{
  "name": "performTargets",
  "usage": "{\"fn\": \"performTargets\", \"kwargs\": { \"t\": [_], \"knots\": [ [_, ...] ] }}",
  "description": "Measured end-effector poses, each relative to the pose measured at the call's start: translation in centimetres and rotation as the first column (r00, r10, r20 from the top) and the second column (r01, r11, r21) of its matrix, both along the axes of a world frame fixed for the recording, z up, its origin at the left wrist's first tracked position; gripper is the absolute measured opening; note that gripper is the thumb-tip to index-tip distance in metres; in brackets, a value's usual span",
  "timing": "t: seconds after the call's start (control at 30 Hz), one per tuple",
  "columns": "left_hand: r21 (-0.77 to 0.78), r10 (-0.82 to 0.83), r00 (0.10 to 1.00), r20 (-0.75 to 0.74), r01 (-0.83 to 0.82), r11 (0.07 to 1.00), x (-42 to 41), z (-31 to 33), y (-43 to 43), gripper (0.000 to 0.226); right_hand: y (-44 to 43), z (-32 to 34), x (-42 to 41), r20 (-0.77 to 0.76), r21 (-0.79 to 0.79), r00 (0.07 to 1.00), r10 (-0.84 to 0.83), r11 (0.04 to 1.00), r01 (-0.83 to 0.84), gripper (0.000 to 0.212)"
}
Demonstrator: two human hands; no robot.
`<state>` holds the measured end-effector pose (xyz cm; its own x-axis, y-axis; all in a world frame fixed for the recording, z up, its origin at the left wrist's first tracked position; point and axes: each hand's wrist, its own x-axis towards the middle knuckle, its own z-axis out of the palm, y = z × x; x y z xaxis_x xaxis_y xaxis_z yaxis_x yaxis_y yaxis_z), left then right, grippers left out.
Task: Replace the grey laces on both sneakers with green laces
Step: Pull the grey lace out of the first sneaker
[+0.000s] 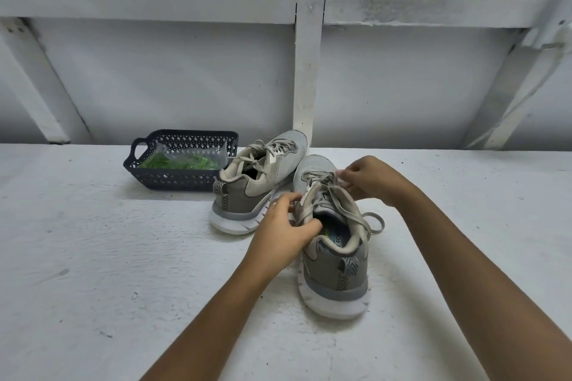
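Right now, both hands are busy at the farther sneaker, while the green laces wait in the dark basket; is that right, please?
Not quite: the head view shows the left hand and right hand at the nearer sneaker, the right pinching its grey laces; the farther sneaker is untouched. The green laces do wait in the dark basket.

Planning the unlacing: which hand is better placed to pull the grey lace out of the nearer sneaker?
Right, probably. The right hand pinches the grey lace over the eyelets of the nearer sneaker, while the left hand grips its collar and steadies it.
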<state>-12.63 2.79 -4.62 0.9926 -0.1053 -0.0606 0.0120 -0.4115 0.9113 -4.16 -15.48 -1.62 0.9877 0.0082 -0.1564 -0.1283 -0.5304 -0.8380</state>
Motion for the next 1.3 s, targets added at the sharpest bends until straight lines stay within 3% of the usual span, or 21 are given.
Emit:
{"fn": "performTargets", "kwargs": {
  "t": [0.13,0.23,0.37,0.47,0.6,0.8,0.93,1.0,1.1,1.17,1.27,1.3],
  "knots": [
    [-0.033,0.004,1.0,-0.017,-0.005,0.999,-0.3,0.2,-0.1,0.065,-0.3,-0.2,-0.3,-0.006,-0.001,0.997,0.083,0.997,-0.083,0.007],
    [-0.029,0.011,1.0,-0.021,-0.012,1.0,-0.4,0.3,-0.1,0.064,0.3,-0.5,0.0,0.059,-0.026,0.998,-0.03,0.999,0.032,0.021],
    [-0.026,0.017,0.999,-0.032,-0.018,1.0,-0.5,0.4,-0.1,0.067,0.4,-0.5,0.3,0.082,0.082,0.987,-0.141,0.988,0.134,0.024],
    [-0.028,0.02,0.999,-0.042,-0.021,0.999,-0.6,0.4,-0.1,0.068,-0.2,-0.6,-0.3,0.014,0.089,0.999,-0.038,0.995,0.037,0.029],
    [-0.017,0.024,0.999,-0.044,-0.025,1.0,-0.6,0.5,-0.2,0.067,-0.2,-0.5,-0.7,0.026,0.062,0.999,0.04,0.997,-0.042,0.014],
    [-0.005,0.038,0.998,-0.041,-0.038,0.999,-0.6,0.4,-0.1,0.068,-0.5,0.1,-0.2,-0.011,0.418,0.985,-0.171,0.894,0.16,0.026],
    [-0.002,0.04,0.998,-0.043,-0.04,0.999,-0.6,0.4,-0.2,0.066,-0.4,-0.6,-0.7,-0.04,0.179,0.999,0.014,0.984,-0.007,0.02],
    [0.008,0.043,0.998,-0.046,-0.043,0.999,-0.6,0.4,-0.2,0.066,-0.4,-0.7,-0.8,-0.014,0.142,1.0,0.028,0.99,-0.026,0.015],
    [0.021,0.054,0.997,-0.051,-0.053,0.998,-0.7,0.6,-0.3,0.066,-0.9,0.0,-0.5,0.046,0.292,0.996,-0.08,0.954,0.063,0.02],
    [0.036,0.054,0.997,-0.052,-0.052,0.998,-0.7,0.7,-0.4,0.065,-1.4,0.5,-0.1,0.06,0.44,0.973,-0.225,0.88,0.177,0.026],
    [0.045,0.051,0.998,-0.048,-0.049,0.998,-0.8,0.8,-0.4,0.064,-1.6,0.5,0.2,-0.037,0.623,0.948,-0.316,0.735,0.269,0.028],
    [0.046,0.049,0.998,-0.049,-0.047,0.998,-0.8,0.9,-0.4,0.064,-1.5,0.3,0.1,-0.065,0.608,0.957,-0.284,0.749,0.263,0.028]
  ]
}}
